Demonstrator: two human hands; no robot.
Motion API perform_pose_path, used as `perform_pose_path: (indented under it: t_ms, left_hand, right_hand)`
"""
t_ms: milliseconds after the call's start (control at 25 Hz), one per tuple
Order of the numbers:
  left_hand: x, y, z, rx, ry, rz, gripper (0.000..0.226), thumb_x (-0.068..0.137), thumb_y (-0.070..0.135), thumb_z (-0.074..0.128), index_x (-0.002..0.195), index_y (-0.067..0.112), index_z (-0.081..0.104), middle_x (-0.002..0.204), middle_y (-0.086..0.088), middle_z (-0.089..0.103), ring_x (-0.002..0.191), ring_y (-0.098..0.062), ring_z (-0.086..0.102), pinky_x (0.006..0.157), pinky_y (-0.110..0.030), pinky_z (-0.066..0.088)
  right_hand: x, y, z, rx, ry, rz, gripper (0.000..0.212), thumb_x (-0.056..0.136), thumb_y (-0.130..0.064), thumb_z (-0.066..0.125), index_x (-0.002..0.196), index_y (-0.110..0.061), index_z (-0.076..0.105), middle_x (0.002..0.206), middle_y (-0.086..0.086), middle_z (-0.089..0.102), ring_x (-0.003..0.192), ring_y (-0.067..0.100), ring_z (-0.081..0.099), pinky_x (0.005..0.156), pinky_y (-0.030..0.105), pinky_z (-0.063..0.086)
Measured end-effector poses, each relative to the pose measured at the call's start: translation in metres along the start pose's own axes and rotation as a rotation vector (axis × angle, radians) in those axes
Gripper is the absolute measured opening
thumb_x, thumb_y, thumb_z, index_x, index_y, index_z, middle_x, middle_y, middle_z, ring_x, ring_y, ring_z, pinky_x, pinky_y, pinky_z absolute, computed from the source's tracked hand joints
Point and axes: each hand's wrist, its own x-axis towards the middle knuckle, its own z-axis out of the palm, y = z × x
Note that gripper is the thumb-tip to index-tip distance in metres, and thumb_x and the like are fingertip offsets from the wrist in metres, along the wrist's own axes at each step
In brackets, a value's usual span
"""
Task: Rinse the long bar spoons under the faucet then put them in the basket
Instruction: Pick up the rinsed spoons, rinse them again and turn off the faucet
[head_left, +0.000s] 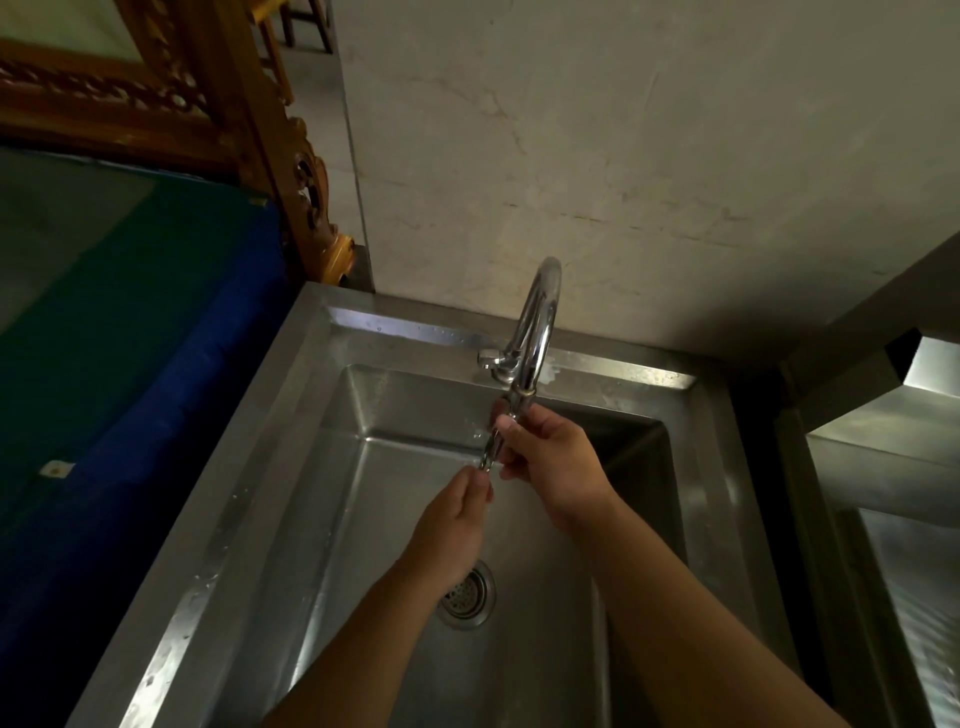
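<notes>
The right hand (550, 462) holds the upper part of the bar spoons (492, 448) just under the spout of the faucet (535, 322), its fingers curled round the metal stems and its thumb pressed against them. The left hand (460, 519) sits below and a little toward the person from the spout, its fingertips pinching the lower end of the same bundle. Between the two hands the stems run slanted, with the top end almost touching the faucet's outlet. How many spoons are in the bundle cannot be told, since the hands cover most of them. Whether water is running is also hard to tell.

Both forearms reach in over the basin of the steel sink (291, 467), from the side opposite the faucet. The drain strainer (470, 597) lies on the basin floor, on the near side of the faucet, partly hidden by the left wrist. Water drops dot the sink's rim left of the faucet. Behind the faucet rises a pale wall (623, 156). Left of the faucet, past the sink's edge, lies a blue and green surface (130, 312), with a carved wooden frame (270, 130) above it. Right of the faucet, a second steel basin (909, 571) stands beyond a dark gap.
</notes>
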Motion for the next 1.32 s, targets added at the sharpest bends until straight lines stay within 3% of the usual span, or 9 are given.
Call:
perform_pose_path:
  t_ms: [80, 160, 320, 520, 640, 760, 880, 1120, 1320]
  left_hand:
    - [0.002, -0.005, 0.006, 0.063, -0.003, 0.024, 0.025, 0.106, 0.042, 0.036, 0.093, 0.033, 0.055, 0.080, -0.004, 0.068, 0.059, -0.009, 0.056, 0.063, -0.040, 0.048]
    - [0.005, -0.007, 0.010, 0.071, 0.021, 0.021, 0.024, 0.108, 0.037, 0.037, 0.092, 0.034, 0.055, 0.084, -0.010, 0.069, 0.059, -0.008, 0.057, 0.061, -0.029, 0.048]
    - [0.005, -0.004, 0.016, -0.080, 0.068, -0.002, 0.041, 0.107, 0.032, 0.038, 0.071, 0.045, 0.051, 0.060, 0.021, 0.059, 0.051, 0.006, 0.050, 0.051, -0.008, 0.040]
    - [0.011, 0.008, 0.017, -0.257, -0.004, -0.087, 0.037, 0.092, 0.041, 0.035, 0.058, 0.026, 0.040, 0.050, 0.008, 0.038, 0.050, -0.012, 0.034, 0.053, -0.034, 0.028]
    - [0.019, 0.008, 0.013, -0.452, -0.192, -0.197, 0.051, 0.091, 0.050, 0.034, 0.047, 0.025, 0.036, 0.039, 0.005, 0.030, 0.031, -0.013, 0.024, 0.041, -0.025, 0.016]
    - [0.024, 0.009, 0.002, -0.541, -0.336, -0.325, 0.053, 0.086, 0.059, 0.039, 0.046, 0.024, 0.041, 0.041, 0.006, 0.029, 0.031, -0.012, 0.023, 0.036, -0.018, 0.021]
    - [0.022, 0.006, 0.004, -0.330, -0.204, -0.104, 0.049, 0.090, 0.062, 0.039, 0.061, 0.027, 0.057, 0.050, 0.004, 0.047, 0.047, -0.015, 0.043, 0.052, -0.030, 0.036]
    - [0.014, 0.013, 0.018, -0.081, 0.028, 0.060, 0.029, 0.110, 0.034, 0.036, 0.096, 0.042, 0.060, 0.075, 0.010, 0.063, 0.065, 0.005, 0.059, 0.063, -0.022, 0.043]
    - [0.001, 0.014, 0.025, -0.375, -0.105, -0.064, 0.039, 0.094, 0.051, 0.037, 0.064, 0.032, 0.052, 0.053, 0.011, 0.050, 0.050, -0.007, 0.045, 0.057, -0.034, 0.036]
  right_hand:
    - [-0.002, 0.001, 0.000, -0.026, -0.002, -0.027, 0.015, 0.099, -0.008, 0.061, 0.094, -0.015, 0.074, 0.066, -0.004, 0.065, 0.059, 0.006, 0.062, 0.058, 0.020, 0.056]
    - [-0.004, 0.003, 0.000, -0.074, 0.027, -0.062, 0.018, 0.097, -0.006, 0.063, 0.087, -0.016, 0.073, 0.068, 0.000, 0.065, 0.061, 0.009, 0.062, 0.058, 0.021, 0.056]
    - [-0.007, 0.009, 0.003, -0.091, 0.124, -0.088, 0.009, 0.094, -0.009, 0.068, 0.096, -0.014, 0.076, 0.080, 0.004, 0.072, 0.068, 0.010, 0.064, 0.061, 0.022, 0.058]
    - [-0.004, 0.009, -0.004, -0.123, 0.066, -0.102, 0.017, 0.100, -0.010, 0.059, 0.100, -0.013, 0.076, 0.072, 0.009, 0.064, 0.061, 0.008, 0.061, 0.058, 0.019, 0.055]
    - [-0.004, 0.007, -0.007, -0.022, -0.056, -0.036, 0.032, 0.104, -0.012, 0.053, 0.097, -0.027, 0.080, 0.086, 0.016, 0.072, 0.063, 0.011, 0.059, 0.059, 0.023, 0.053]
    - [-0.004, 0.004, -0.009, 0.002, -0.105, -0.029, 0.032, 0.103, -0.013, 0.053, 0.088, -0.026, 0.078, 0.092, 0.022, 0.070, 0.061, 0.013, 0.056, 0.062, 0.028, 0.049]
    - [-0.004, 0.002, -0.005, -0.064, -0.005, -0.097, 0.023, 0.101, -0.013, 0.058, 0.084, -0.015, 0.074, 0.077, 0.009, 0.070, 0.061, 0.015, 0.060, 0.062, 0.028, 0.055]
    - [-0.003, 0.006, 0.010, -0.047, 0.159, -0.094, 0.017, 0.093, -0.011, 0.069, 0.092, 0.005, 0.069, 0.073, 0.016, 0.069, 0.052, 0.014, 0.063, 0.051, 0.027, 0.056]
    - [0.000, 0.013, 0.006, -0.195, 0.158, -0.043, 0.018, 0.097, -0.023, 0.065, 0.089, -0.011, 0.077, 0.074, -0.004, 0.076, 0.063, 0.004, 0.065, 0.063, 0.022, 0.055]
